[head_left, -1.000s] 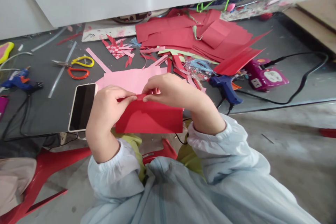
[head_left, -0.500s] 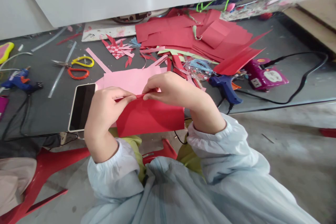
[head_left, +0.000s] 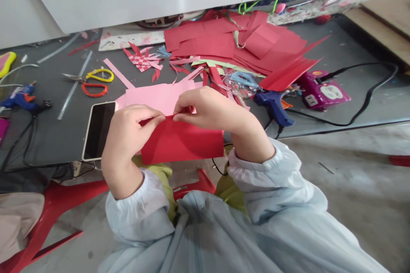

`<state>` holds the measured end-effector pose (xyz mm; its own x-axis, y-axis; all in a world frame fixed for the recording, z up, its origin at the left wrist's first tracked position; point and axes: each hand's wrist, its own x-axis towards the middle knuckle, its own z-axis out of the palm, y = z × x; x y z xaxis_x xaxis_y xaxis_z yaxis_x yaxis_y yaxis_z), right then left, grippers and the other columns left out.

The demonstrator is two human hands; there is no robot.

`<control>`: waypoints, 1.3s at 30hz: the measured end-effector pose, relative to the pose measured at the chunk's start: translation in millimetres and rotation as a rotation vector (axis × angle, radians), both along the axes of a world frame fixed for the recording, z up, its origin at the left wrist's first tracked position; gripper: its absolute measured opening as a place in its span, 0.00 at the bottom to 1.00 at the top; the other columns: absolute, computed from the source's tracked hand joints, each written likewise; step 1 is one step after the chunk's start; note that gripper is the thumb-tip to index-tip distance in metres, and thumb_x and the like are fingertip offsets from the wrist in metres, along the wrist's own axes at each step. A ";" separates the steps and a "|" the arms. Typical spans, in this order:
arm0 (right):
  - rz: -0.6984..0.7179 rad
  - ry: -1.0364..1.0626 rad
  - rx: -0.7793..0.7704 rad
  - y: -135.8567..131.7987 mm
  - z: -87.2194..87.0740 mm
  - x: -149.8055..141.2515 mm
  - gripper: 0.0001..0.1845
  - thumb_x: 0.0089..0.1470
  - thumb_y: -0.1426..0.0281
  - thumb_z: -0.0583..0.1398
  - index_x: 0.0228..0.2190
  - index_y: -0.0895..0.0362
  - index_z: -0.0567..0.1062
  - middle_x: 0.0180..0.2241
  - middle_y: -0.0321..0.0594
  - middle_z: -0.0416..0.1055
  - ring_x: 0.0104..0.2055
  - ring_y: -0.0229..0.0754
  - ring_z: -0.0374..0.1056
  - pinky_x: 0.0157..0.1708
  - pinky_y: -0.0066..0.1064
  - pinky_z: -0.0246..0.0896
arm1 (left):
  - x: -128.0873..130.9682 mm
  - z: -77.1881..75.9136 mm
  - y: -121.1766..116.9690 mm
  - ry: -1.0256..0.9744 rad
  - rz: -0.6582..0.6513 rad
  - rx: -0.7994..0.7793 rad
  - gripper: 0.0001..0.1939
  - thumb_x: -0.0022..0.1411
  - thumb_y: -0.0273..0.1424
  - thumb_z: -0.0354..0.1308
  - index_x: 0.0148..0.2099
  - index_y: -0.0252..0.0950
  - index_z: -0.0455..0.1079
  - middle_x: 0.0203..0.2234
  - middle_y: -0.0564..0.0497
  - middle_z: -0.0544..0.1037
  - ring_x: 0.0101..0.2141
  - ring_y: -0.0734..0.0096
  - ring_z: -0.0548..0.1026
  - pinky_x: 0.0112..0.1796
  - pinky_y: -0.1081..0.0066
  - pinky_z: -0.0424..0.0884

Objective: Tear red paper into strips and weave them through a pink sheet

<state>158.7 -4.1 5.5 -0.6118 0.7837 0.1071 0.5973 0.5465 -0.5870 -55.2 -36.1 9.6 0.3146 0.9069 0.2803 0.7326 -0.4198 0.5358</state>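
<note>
Grey bench [head_left: 65, 143], pretty messy, with red paper [head_left: 205, 45] piled toward the far edge. Left hand [head_left: 128, 127] and right hand [head_left: 206, 108] are both pinched tight on the far edge of one red sheet [head_left: 184, 143], tips really close together. That sheet's at the bench's near edge, just this side of some pink paper [head_left: 149, 97]. Phone [head_left: 100, 131]'s by the left wrist.

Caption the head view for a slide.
Left hand and right hand pinch a red sheet along its far edge, phone nearby.
</note>
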 end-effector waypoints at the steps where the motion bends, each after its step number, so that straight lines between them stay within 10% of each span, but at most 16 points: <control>1: -0.011 -0.017 0.011 -0.6 -0.2 -0.8 0.08 0.58 0.73 0.62 0.34 0.61 0.83 0.32 0.43 0.79 0.32 0.38 0.66 0.34 0.30 0.54 | 0.4 -0.2 0.4 0.020 -0.002 0.003 0.10 0.62 0.32 0.59 0.31 0.45 0.81 0.32 0.54 0.86 0.33 0.65 0.82 0.37 0.69 0.74; 11: 0.008 -0.104 0.062 -5.6 -8.1 -11.4 0.12 0.61 0.74 0.58 0.38 0.62 0.83 0.37 0.48 0.80 0.39 0.45 0.69 0.38 0.34 0.54 | 8.0 -6.7 6.2 0.180 0.009 0.011 0.07 0.60 0.30 0.63 0.30 0.46 0.79 0.30 0.52 0.85 0.38 0.56 0.82 0.61 0.48 0.61; 39: -0.001 -0.087 -0.134 2.0 5.0 26.1 0.14 0.60 0.64 0.62 0.40 0.59 0.84 0.40 0.45 0.81 0.37 0.41 0.72 0.37 0.31 0.61 | -4.9 3.0 0.7 0.303 0.091 0.056 0.11 0.67 0.31 0.57 0.33 0.42 0.80 0.35 0.55 0.86 0.39 0.65 0.82 0.63 0.59 0.62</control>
